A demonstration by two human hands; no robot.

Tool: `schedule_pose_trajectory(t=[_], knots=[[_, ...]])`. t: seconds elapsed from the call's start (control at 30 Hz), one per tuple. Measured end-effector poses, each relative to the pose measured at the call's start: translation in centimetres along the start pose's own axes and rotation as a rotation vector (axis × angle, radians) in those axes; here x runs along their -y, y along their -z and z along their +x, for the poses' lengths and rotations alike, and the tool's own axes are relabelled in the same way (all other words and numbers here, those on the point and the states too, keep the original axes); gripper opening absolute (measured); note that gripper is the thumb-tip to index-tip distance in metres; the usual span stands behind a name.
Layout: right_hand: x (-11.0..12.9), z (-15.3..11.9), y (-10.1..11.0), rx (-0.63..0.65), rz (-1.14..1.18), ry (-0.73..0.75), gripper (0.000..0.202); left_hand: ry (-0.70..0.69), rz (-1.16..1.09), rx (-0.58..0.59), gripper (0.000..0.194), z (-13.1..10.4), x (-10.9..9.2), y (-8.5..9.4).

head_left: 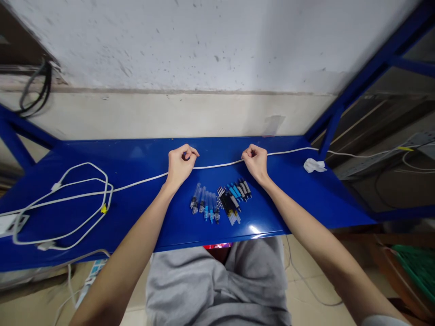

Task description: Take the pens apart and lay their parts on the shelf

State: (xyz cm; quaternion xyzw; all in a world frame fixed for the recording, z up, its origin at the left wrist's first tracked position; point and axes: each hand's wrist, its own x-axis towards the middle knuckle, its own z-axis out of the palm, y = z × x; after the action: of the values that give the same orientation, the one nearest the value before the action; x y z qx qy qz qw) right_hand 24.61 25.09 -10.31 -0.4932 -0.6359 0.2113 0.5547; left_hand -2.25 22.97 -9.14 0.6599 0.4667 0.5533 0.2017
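Observation:
Pen parts lie in a row on the blue table [136,156], between my forearms. Clear pen barrels [205,201] with black or blue tips are on the left. Pen refills [231,208] lie in the middle beside tiny springs [219,201]. Blue and grey-black pen tops [239,190] are on the right. Beyond the barrels, my left hand [181,166] rests with loosely curled fingers, nothing visible in them. My right hand [255,160] is closed in a loose fist behind the pen tops, also showing nothing held. A white cable [217,166] passes beneath both hands.
A coiled white cable [64,240] with a yellow tag lies at the left, beside a white power strip [12,224]. Crumpled white tissue [314,165] sits at the right. Behind stands a wall [204,113]; a blue frame [360,81] rises on the right.

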Motion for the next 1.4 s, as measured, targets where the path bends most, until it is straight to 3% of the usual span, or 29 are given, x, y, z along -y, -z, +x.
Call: schedule_pose_trajectory(t=[0.1, 0.27, 0.53, 0.77, 1.03, 1.23, 1.4], knots=[[0.2, -0.3, 0.8, 0.000, 0.069, 0.008, 0.024, -0.007, 0.059, -0.037, 0.026, -0.9, -0.2, 0.1], [0.4, -0.4, 1.0, 0.053, 0.120, -0.028, 0.024, -0.086, 0.169, 0.033, 0.029, -1.5, 0.6, 0.1], [0.2, -0.3, 0.9, 0.012, 0.255, -0.165, 0.028, -0.060, 0.077, 0.080, 0.027, -1.8, 1.3, 0.0], [0.4, 0.0, 0.7, 0.025, 0.309, -0.156, 0.027, -0.049, 0.114, 0.072, 0.029, -1.9, 2.1, 0.0], [-0.5, -0.3, 0.4, 0.086, 0.206, -0.110, 0.027, -0.002, 0.127, 0.067, 0.034, -1.7, 1.1, 0.3], [0.3, -0.4, 0.7, 0.092, 0.239, -0.105, 0.030, -0.007, 0.098, 0.062, 0.037, -1.9, 0.8, 0.1], [0.7, 0.1, 1.4, 0.202, 0.322, -0.102, 0.010, -0.051, 0.172, 0.081, 0.017, -1.7, -0.6, 0.1]])
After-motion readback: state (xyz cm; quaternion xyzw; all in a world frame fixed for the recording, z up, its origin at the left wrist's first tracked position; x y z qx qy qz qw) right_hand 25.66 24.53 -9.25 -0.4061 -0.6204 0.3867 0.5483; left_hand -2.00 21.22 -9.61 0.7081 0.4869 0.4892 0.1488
